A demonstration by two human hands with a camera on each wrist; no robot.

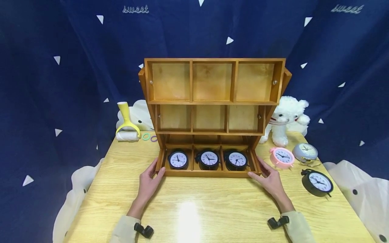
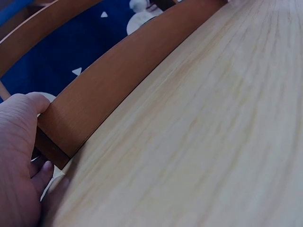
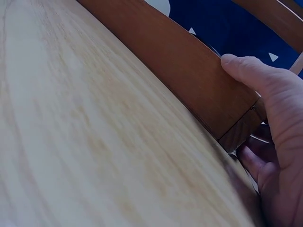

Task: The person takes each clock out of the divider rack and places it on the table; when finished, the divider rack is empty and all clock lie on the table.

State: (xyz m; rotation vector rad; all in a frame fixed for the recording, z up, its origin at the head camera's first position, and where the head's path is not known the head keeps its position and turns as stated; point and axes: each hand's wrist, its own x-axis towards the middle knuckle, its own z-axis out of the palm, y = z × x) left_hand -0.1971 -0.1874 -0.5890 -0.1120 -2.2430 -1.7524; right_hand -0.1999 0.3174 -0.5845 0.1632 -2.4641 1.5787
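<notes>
A tiered wooden organizer box (image 1: 206, 173) stands on the table, its two upper tiers raised above the bottom one. Three black alarm clocks (image 1: 209, 158) sit in the bottom tier, one per compartment. The left hand (image 1: 149, 179) grips the front left corner of that tier; in the left wrist view its thumb lies on the front board (image 2: 94, 104) and its fingers reach round the side. At the front right corner, the right hand (image 1: 268, 179) holds on likewise, thumb against the front board (image 3: 189, 80) in the right wrist view.
To the right are a pink alarm clock (image 1: 282, 157), a silver clock (image 1: 305, 152), another black alarm clock (image 1: 317, 183) and a white plush toy (image 1: 284, 114). At the back left lies a yellow-handled lint roller (image 1: 127, 130) beside a green ring (image 1: 146, 136) and a purple ring (image 1: 154, 138).
</notes>
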